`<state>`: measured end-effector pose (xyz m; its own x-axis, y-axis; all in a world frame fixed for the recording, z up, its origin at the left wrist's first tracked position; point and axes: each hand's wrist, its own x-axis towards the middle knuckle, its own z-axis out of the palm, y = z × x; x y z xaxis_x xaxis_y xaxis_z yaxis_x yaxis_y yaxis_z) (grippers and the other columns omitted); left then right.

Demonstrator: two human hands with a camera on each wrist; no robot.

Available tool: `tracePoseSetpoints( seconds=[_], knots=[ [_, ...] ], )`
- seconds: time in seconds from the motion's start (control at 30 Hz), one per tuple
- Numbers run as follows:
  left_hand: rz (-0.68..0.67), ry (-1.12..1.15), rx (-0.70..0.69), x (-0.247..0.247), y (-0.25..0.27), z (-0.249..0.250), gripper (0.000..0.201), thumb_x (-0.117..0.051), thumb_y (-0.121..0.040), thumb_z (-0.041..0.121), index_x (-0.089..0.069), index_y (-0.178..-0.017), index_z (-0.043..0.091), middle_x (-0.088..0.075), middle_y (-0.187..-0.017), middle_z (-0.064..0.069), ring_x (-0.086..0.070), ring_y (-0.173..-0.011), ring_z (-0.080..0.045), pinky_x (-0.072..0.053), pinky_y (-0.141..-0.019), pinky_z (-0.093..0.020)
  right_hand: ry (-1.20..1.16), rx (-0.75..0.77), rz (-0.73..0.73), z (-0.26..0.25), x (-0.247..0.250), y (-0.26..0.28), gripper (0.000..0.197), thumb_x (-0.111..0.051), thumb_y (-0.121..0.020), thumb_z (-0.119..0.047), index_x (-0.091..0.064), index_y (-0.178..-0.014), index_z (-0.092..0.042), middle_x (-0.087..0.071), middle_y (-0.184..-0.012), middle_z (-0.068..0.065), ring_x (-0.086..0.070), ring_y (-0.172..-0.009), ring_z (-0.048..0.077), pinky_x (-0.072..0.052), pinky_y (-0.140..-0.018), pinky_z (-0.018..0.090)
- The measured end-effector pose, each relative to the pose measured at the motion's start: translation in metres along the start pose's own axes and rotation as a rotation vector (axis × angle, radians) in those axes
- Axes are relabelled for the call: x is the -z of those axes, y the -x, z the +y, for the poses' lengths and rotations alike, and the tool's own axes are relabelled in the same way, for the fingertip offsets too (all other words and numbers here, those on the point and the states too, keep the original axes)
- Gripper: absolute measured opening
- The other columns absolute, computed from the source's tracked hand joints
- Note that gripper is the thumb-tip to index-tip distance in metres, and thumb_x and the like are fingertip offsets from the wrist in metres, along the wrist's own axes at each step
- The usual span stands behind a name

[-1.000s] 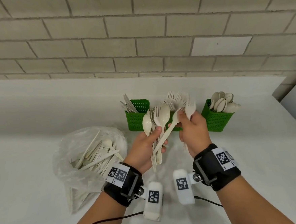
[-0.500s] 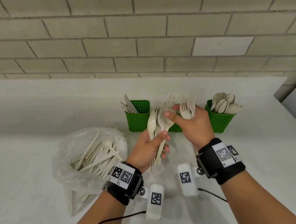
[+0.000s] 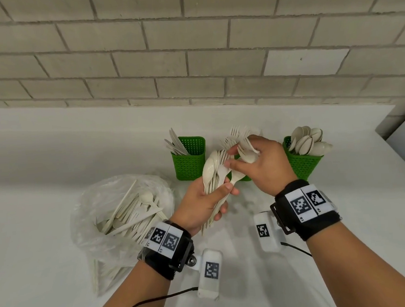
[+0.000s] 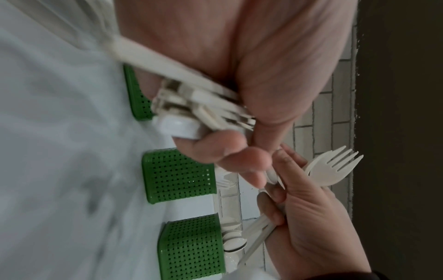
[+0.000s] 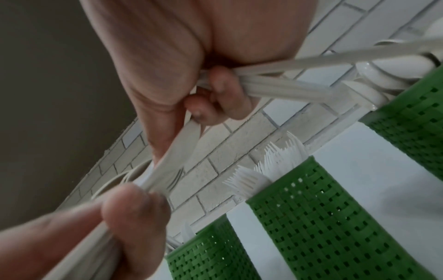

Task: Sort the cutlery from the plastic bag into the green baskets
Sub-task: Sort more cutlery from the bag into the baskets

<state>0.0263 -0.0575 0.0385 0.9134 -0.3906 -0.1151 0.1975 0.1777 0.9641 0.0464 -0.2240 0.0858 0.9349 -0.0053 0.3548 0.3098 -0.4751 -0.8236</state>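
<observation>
Left hand (image 3: 201, 202) clenched round a mixed bundle (image 3: 213, 174) of spoons and forks, heads up. Right hand (image 3: 261, 166) grasping a few forks (image 3: 245, 148) already drawn out, thumb and forefinger pinching the next handle above the left grip. Pull each piece straight up along the bundle; loosen the left grip only slightly. Release forks into the middle basket (image 5: 318, 217) just beyond the right grip, spoons into the right basket (image 3: 301, 164). Plastic bag (image 3: 119, 214) on the bench (image 3: 34, 237), left of the grip, still holds cutlery.
</observation>
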Motion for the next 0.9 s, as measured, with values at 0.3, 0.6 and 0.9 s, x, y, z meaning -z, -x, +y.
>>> tracePoseSetpoints(
  seconds=[0.3, 0.6, 0.9],
  knots=[
    [-0.020, -0.032, 0.013, 0.004, 0.000, 0.005, 0.001, -0.058, -0.096, 0.012, -0.059, -0.096, 0.012, -0.071, -0.083, -0.004, -0.045, -0.045, -0.013, -0.033, -0.038, -0.019, 0.030, 0.074, -0.041, 0.002, -0.001, -0.001, 0.033, -0.084, -0.072, -0.010, -0.073, -0.099, -0.026, -0.057, -0.094, -0.007, -0.059, -0.089, 0.002, -0.045, -0.082, 0.012],
    [-0.018, -0.103, -0.002, 0.009, 0.000, -0.008, 0.009, -0.058, -0.096, 0.003, -0.059, -0.105, 0.005, -0.063, -0.077, -0.004, -0.047, -0.051, -0.012, -0.041, -0.043, -0.025, -0.205, -0.079, -0.031, -0.009, 0.023, -0.009, 0.009, -0.070, -0.085, -0.003, -0.068, -0.082, -0.011, -0.073, -0.087, 0.004, -0.070, -0.084, 0.012, -0.055, -0.077, 0.026],
    [0.185, 0.078, 0.112, 0.015, -0.010, -0.005, 0.016, -0.045, -0.096, 0.000, -0.058, -0.094, 0.009, -0.044, -0.069, 0.000, -0.028, -0.045, -0.009, -0.023, -0.037, -0.019, -0.287, -0.121, 0.272, 0.001, 0.046, -0.016, 0.014, -0.070, -0.087, -0.006, -0.064, -0.080, -0.016, -0.065, -0.074, 0.003, -0.048, -0.045, 0.010, -0.040, -0.048, 0.020]
  ],
)
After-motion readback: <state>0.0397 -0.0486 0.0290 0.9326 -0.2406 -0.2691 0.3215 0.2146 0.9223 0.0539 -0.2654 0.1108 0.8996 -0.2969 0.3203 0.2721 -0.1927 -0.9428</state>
